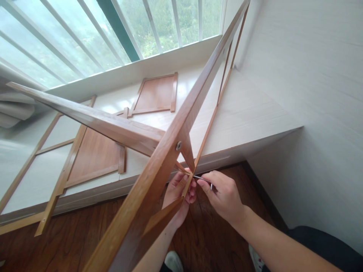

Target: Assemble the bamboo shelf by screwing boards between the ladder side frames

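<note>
Fastening a joint low on the crossed brown wooden frame (159, 166) looks like the step in hand: the person's right hand (224, 196) pinches a small bent metal hex key (204, 179) between thumb and fingertips, its tip at the thin wooden slat (188, 184) just below the crossing. The left hand (178, 198) is closed around that slat from behind, fingers curled over its near edge, steadying it. A round silver bolt head (178, 145) sits in the crossing above the hands. The frame stands over the dark wood floor (70, 234), its far legs leaning toward the window. On the white window ledge (249, 109) lie two flat brown framed panels (157, 94) and a ladder-like slatted side piece (42, 151) at left. The next move probably calls for small, firm turns of the key while the left hand keeps the slat from shifting.
</note>
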{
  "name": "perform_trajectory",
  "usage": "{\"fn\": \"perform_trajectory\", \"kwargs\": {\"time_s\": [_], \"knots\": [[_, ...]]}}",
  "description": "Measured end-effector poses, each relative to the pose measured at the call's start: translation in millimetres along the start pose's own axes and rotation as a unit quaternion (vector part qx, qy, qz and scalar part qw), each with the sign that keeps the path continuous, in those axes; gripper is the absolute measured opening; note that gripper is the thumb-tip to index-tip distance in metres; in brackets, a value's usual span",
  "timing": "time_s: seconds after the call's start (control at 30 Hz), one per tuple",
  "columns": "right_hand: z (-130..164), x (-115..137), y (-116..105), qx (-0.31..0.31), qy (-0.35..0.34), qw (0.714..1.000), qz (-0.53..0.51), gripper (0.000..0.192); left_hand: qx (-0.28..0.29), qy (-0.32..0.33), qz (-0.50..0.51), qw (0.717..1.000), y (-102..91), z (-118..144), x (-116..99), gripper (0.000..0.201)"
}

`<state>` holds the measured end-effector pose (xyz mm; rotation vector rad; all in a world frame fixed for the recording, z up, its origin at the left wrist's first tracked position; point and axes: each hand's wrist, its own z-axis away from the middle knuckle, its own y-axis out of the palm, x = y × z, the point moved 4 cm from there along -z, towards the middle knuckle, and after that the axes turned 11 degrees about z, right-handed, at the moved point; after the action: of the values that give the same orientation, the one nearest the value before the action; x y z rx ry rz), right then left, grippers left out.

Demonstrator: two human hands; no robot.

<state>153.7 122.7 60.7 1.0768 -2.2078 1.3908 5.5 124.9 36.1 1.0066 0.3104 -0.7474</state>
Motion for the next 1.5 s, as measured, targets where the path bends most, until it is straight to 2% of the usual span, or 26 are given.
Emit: {"fn": "perform_trajectory", "kwargs": {"time_s": [0.27, 0.5, 0.6, 0.83, 1.0, 1.13, 1.3, 1.5], "knots": [[2, -2, 6, 0.016, 0.066, 0.996, -0.054, 0.025, 0.012, -0.003, -0.004, 1.0, -3.8, -3, 3, 0.044], [1, -2, 8, -0.008, 0.064, 0.994, -0.088, 0.02, 0.007, -0.007, -0.002, 1.0, -0.6, -6, 3, 0.045], [1, -3, 9, -0.025, 0.039, 0.996, -0.078, 0.017, 0.005, -0.01, -0.001, 1.0, -0.3, -6, 2, 0.045], [-5, -5, 7, -0.04, -0.102, 0.994, 0.011, 0.011, 0.009, -0.012, 0.009, 1.0, 1.8, -7, 0, 0.045], [-10, -7, 6, -0.057, -0.144, 0.988, 0.03, 0.016, 0.016, -0.011, 0.012, 1.0, 2.8, -9, -1, 0.045], [-10, -8, 7, -0.061, -0.146, 0.987, 0.032, 0.015, 0.033, -0.009, 0.009, 0.999, 1.1, -10, -1, 0.043], [-9, -9, 9, -0.045, -0.112, 0.992, 0.023, 0.009, 0.054, -0.005, 0.011, 0.998, 1.2, -11, -1, 0.038], [-9, -6, 9, -0.038, -0.095, 0.994, 0.031, 0.02, 0.049, -0.01, 0.015, 0.999, 6.6, -9, -3, 0.043]]}}
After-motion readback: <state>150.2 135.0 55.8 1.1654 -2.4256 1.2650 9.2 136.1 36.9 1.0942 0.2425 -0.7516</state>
